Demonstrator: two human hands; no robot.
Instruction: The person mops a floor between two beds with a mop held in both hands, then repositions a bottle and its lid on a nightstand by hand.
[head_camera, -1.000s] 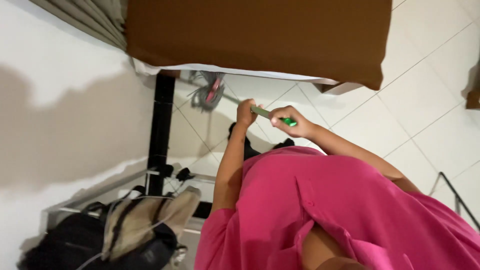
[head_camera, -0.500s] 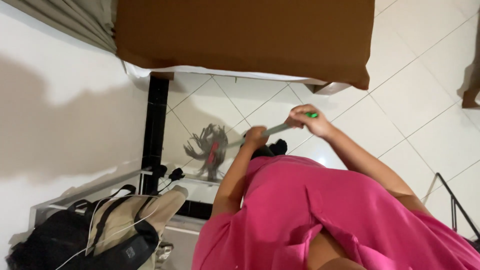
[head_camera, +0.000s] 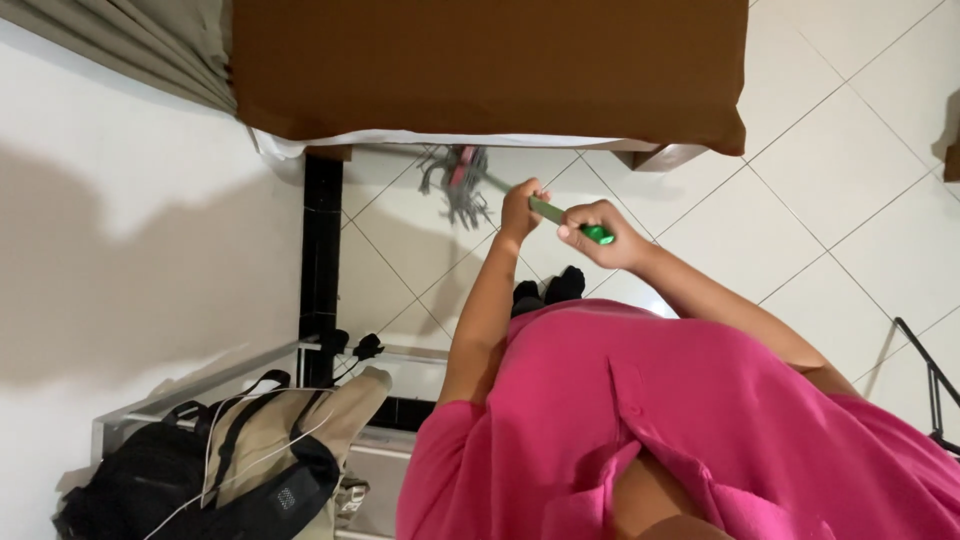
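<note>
Both hands closed around a green mop handle.
Left hand grips ahead of the right hand; grey mop head beyond the grip, at the bed's edge.

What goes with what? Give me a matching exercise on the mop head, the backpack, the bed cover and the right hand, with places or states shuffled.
Things:
1. mop head
2. backpack
3. bed cover
4. right hand

Places or states:
A. brown, across the top of the view
B. closed around the end of the green mop handle
C. on the floor tiles at the bed's edge
D. black and tan, beside the white wall

Pairs: 1-C, 2-D, 3-A, 4-B
</note>
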